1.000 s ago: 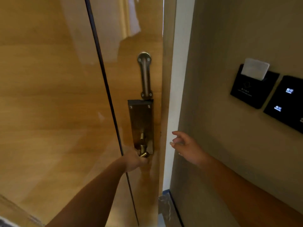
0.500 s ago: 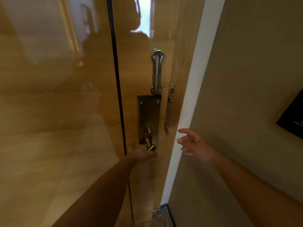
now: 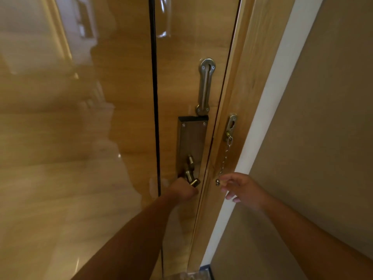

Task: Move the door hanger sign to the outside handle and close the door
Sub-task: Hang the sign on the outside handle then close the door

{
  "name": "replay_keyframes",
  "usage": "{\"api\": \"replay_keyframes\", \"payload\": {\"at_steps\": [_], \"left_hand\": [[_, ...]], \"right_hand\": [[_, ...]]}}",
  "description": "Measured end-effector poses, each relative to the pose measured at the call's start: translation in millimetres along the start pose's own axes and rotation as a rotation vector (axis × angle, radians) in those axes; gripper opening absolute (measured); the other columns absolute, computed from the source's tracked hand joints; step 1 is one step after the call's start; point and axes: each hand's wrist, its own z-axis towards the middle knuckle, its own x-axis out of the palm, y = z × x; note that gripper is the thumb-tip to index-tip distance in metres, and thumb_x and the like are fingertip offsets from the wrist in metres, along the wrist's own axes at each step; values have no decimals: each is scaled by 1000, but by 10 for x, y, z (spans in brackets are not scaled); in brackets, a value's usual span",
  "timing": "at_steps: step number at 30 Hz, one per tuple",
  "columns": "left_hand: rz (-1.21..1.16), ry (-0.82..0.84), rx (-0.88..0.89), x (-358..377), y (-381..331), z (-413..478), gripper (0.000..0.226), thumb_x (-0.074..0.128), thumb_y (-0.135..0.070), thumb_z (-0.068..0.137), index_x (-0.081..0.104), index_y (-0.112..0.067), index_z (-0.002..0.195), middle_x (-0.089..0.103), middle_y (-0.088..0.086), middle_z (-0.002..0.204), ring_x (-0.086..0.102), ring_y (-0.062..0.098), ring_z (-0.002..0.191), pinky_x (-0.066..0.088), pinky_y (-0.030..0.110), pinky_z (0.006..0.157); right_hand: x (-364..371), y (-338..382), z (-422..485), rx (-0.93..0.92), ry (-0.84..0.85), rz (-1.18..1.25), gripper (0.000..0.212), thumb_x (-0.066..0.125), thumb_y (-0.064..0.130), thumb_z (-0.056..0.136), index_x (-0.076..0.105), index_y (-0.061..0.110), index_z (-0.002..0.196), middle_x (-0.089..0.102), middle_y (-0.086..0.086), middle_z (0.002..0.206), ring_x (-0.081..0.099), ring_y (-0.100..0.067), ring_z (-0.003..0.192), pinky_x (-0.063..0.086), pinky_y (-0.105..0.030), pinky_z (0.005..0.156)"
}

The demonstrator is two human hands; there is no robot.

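Note:
The glossy wooden door fills the left and middle of the view and sits flush in its frame. My left hand is wrapped around the brass inside handle, which juts from a dark lock plate. My right hand hovers by the frame with fingers spread, its fingertips at the knob end of the hanging security chain. No door hanger sign is visible in this view.
A metal chain-guard slot bar is screwed to the door above the lock plate. The chain's anchor plate sits on the frame. A white trim strip and a beige wall lie to the right.
The gap at the door's edge has shut as the door swung into the frame. The chain came into view, and my right hand has moved up to its hanging end.

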Motion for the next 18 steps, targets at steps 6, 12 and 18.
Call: {"api": "replay_keyframes", "payload": {"at_steps": [6,12,18], "left_hand": [[100,-95,8,-5,-39,-2,22,64,-31,75,57,-15,89,47,-3,72,53,19,72,44,31,65],[156,-124,44,-27,-99,-57,14,62,-29,75,57,-17,81,42,-4,65,49,20,68,41,29,64],[340,-115,83,-178,-183,-201,9,61,-27,75,59,-18,77,64,2,80,60,20,73,50,34,65]], "right_hand": [[183,-48,142,61,-8,11,17,62,5,85,68,20,81,66,3,63,60,-5,41,44,-13,38],[262,-31,18,104,-36,-35,12,61,14,86,66,18,96,68,-8,88,61,-19,67,47,-23,55],[272,10,-306,87,-34,44,10,59,7,87,67,11,91,64,-6,75,58,-11,48,42,-15,43]]}}
